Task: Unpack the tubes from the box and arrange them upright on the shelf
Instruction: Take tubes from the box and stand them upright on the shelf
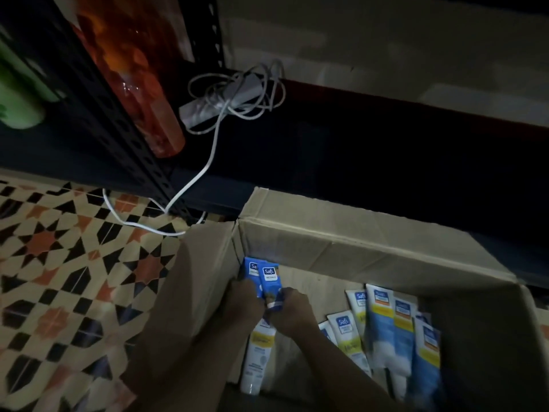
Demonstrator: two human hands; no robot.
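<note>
Box of tubes on patterned floor beside shelf.

Lower centre: left hand and right hand gripped two blue plastic tubes inside open brown cardboard box.

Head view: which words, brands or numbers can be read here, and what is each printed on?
"Safi": on both small blue tubes gripped by the left hand and right hand inside the brown cardboard box; the line below it is blurred.
"Safi": on a white tube lying in the box.
Print on the other tubes at right: too blurred to read.
</note>
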